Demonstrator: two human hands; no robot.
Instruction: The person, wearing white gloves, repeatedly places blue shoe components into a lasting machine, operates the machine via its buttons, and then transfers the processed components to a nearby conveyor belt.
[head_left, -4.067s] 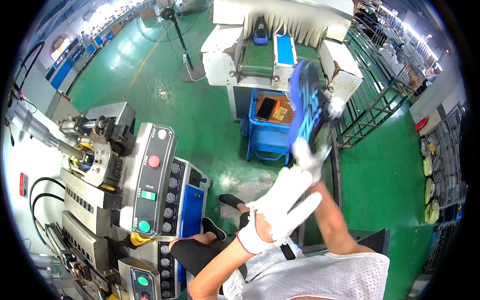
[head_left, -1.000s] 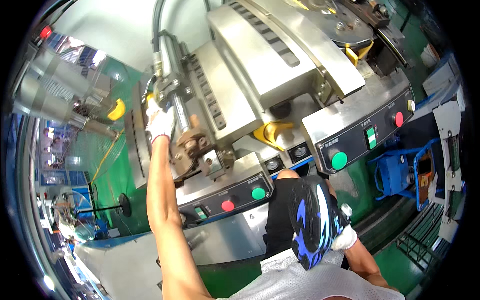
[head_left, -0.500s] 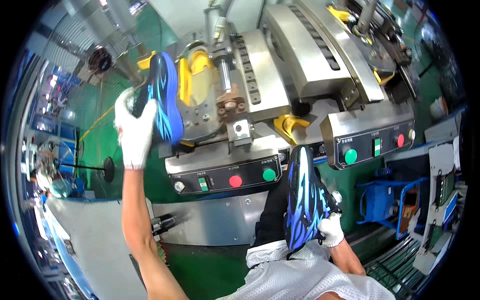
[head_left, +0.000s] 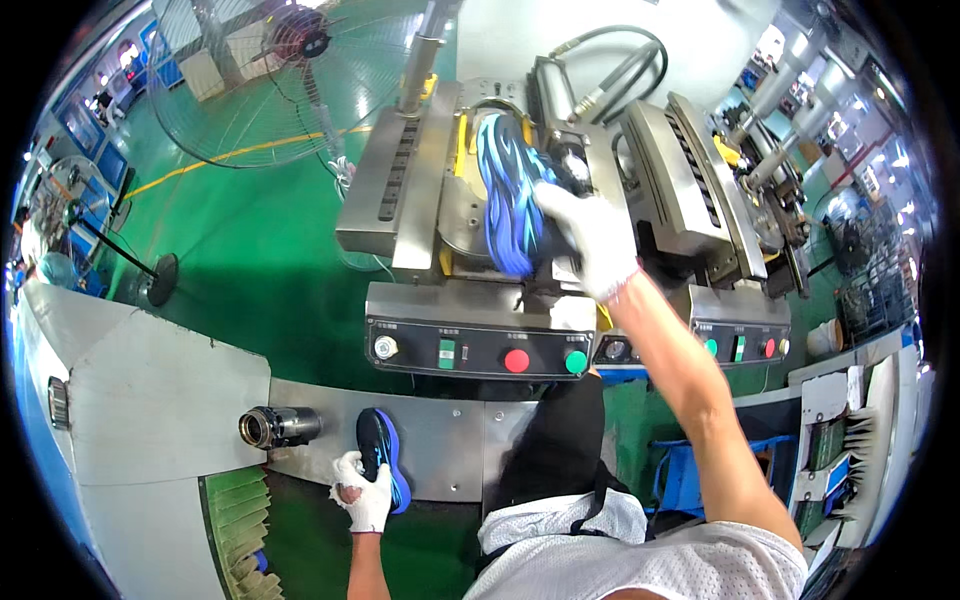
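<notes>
Since half a second ago, the left hand point(head_left: 362, 492) in its white knit glove has carried a black running shoe with a blue-violet sole point(head_left: 380, 450) from beside the machine down over a flat strip of brushed steel point(head_left: 430, 425). That hand pinches the shoe's near end; whether the sole touches the steel, I cannot tell.

Meanwhile the right hand point(head_left: 595, 240), also white-gloved, has swung up from the lap with a black shoe streaked in light blue point(head_left: 505, 190), now at the machine's round metal bed point(head_left: 462, 215). Its fingers bend against that shoe's side, but blur hides whether they grip.

Close left of the bed stands one slotted steel block point(head_left: 385, 190); a ribbed metal cylinder point(head_left: 278, 427) lies just left of the first shoe. Two black button panels show, the nearer point(head_left: 478, 348) with one red and one green round button, its front edge facing the body. Green floor point(head_left: 250, 270) opens between the block and a grey-white sheet-metal housing point(head_left: 150, 380).
</notes>
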